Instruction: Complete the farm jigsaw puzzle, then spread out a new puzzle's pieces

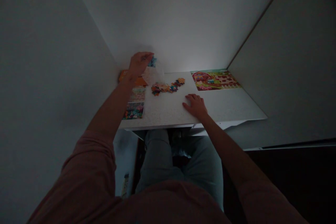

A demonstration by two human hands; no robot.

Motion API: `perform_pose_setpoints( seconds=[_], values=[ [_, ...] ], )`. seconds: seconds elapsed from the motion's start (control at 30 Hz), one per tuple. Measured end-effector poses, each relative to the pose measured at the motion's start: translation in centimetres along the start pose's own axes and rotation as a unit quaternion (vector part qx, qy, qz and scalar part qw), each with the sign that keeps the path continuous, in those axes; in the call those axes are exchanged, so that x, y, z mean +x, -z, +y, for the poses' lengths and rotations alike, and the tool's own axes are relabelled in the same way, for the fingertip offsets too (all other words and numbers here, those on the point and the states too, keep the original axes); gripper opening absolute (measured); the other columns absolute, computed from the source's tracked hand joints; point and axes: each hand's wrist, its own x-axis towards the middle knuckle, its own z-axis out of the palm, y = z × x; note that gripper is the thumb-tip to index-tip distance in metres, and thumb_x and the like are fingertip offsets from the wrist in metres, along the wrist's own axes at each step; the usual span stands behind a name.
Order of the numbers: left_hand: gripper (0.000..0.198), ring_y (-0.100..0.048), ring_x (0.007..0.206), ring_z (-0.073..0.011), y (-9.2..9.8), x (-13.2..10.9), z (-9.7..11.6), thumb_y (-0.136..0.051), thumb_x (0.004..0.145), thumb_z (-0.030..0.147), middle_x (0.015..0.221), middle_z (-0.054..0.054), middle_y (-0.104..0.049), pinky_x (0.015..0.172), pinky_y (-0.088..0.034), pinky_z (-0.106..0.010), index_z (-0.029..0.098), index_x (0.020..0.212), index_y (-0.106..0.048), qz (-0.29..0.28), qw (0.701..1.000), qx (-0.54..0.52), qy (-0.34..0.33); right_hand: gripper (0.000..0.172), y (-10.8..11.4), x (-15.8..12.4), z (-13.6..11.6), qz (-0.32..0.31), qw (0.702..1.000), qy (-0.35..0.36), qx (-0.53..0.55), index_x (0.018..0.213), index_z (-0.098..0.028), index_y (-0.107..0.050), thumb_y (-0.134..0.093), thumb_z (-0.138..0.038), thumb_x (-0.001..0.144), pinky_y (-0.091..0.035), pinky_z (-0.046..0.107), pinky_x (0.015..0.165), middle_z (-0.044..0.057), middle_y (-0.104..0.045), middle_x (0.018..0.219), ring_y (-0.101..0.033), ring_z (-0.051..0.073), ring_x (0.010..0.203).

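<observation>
My left hand [139,63] is raised over the back left of the white table, its fingers pinched on the top of a clear plastic bag [154,76]. Something blue and patterned [152,62] shows by the fingertips; whether it is inside the bag I cannot tell. Below the bag, a curved row of colourful jigsaw pieces [170,87] lies in small stacks on the table. My right hand [195,105] rests near the front edge, palm down with fingers apart, holding nothing. It is a little to the right of the pieces.
A farm picture [215,79] with a red barn lies at the back right of the white table [168,112]. At the left are an orange box [140,81], partly behind my left arm, and a printed picture sheet [135,109]. Walls close in the back and left.
</observation>
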Motion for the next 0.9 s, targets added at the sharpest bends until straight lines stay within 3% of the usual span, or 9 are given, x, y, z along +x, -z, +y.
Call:
perform_pose_setpoints(
  seconds=[0.13,0.3,0.4,0.5,0.63,0.7,0.77,0.83,0.9],
  values=[
    [0.026,-0.088,0.101,-0.0283,0.9,-0.1,0.3,-0.104,0.101,0.045,0.096,-0.007,-0.089,0.097,-0.075,-0.041,0.023,0.105,-0.091,-0.045,0.999,0.004,-0.011,0.059,-0.5,0.2,0.6,0.011,1.0,0.01,0.013,0.165,-0.039,-0.08,-0.065,-0.059,0.112,-0.051,0.083,0.14,0.02,-0.075,0.18,-0.068,0.054,0.165],
    [0.024,-0.085,0.104,-0.0255,1.5,0.1,0.2,-0.104,0.093,0.028,0.103,-0.005,-0.088,0.103,-0.072,-0.042,0.024,0.11,-0.087,-0.021,0.999,0.03,-0.011,0.058,-0.5,0.2,0.7,0.015,1.0,0.013,0.015,0.161,-0.038,-0.082,-0.064,-0.06,0.11,-0.051,0.085,0.139,0.021,-0.076,0.179,-0.069,0.055,0.163],
    [0.019,-0.079,0.1,-0.0239,1.3,0.1,-0.1,-0.103,0.095,0.024,0.098,-0.004,-0.085,0.096,-0.066,-0.04,0.023,0.105,-0.087,-0.01,0.999,0.041,0.012,0.056,-0.4,0.2,0.7,0.017,1.0,0.011,0.022,0.157,-0.041,-0.083,-0.063,-0.062,0.109,-0.05,0.087,0.139,0.019,-0.076,0.179,-0.069,0.055,0.163],
    [0.023,-0.069,0.099,-0.0183,2.1,0.8,-0.5,-0.104,0.106,0.034,0.099,0.0,-0.084,0.099,-0.062,-0.038,0.02,0.111,-0.085,0.007,0.999,0.032,0.022,0.057,-0.4,0.1,0.7,0.019,0.999,0.01,0.029,0.156,-0.04,-0.084,-0.062,-0.062,0.108,-0.05,0.089,0.138,0.02,-0.077,0.178,-0.069,0.057,0.162],
    [0.04,-0.061,0.104,-0.0119,6.4,3.4,-1.0,-0.093,0.126,0.044,0.124,0.002,-0.085,0.101,-0.061,-0.032,0.015,0.146,-0.075,0.111,0.994,0.008,0.013,0.057,-0.2,0.0,0.5,0.019,1.0,0.01,0.021,0.158,-0.04,-0.083,-0.062,-0.061,0.109,-0.051,0.087,0.139,0.02,-0.077,0.179,-0.07,0.056,0.163],
    [0.036,-0.06,0.108,-0.0106,9.0,4.3,-1.5,-0.081,0.134,0.039,0.132,0.002,-0.081,0.105,-0.061,-0.032,0.014,0.156,-0.068,0.17,0.984,0.042,0.025,0.059,-0.1,-0.1,0.4,0.014,1.0,0.01,0.013,0.16,-0.037,-0.081,-0.062,-0.06,0.11,-0.051,0.085,0.14,0.022,-0.075,0.18,-0.069,0.055,0.164],
    [0.022,-0.059,0.118,-0.0085,10.8,4.0,-2.2,-0.063,0.14,0.021,0.146,0.001,-0.075,0.122,-0.057,-0.035,0.011,0.16,-0.063,0.231,0.966,0.108,0.033,0.06,0.1,-0.1,0.2,0.009,1.0,0.01,0.006,0.162,-0.035,-0.081,-0.061,-0.061,0.111,-0.051,0.084,0.14,0.023,-0.075,0.18,-0.068,0.054,0.165],
    [0.025,-0.056,0.142,-0.0094,11.1,2.4,-3.2,-0.049,0.14,0.013,0.167,-0.006,-0.067,0.135,-0.048,-0.04,0.007,0.162,-0.06,0.273,0.943,0.185,0.045,0.061,0.1,-0.1,0.2,0.008,1.0,0.01,0.002,0.163,-0.034,-0.08,-0.06,-0.06,0.112,-0.051,0.083,0.14,0.023,-0.075,0.18,-0.067,0.054,0.166],
    [0.034,-0.049,0.164,-0.0154,9.9,-0.1,-4.7,-0.043,0.142,0.022,0.189,-0.014,-0.053,0.141,-0.04,-0.052,0.006,0.168,-0.056,0.261,0.922,0.271,0.087,0.062,0.0,-0.1,0.3,0.009,1.0,0.009,0.001,0.164,-0.033,-0.08,-0.059,-0.06,0.112,-0.052,0.084,0.139,0.024,-0.074,0.18,-0.067,0.055,0.165]
  ],
)
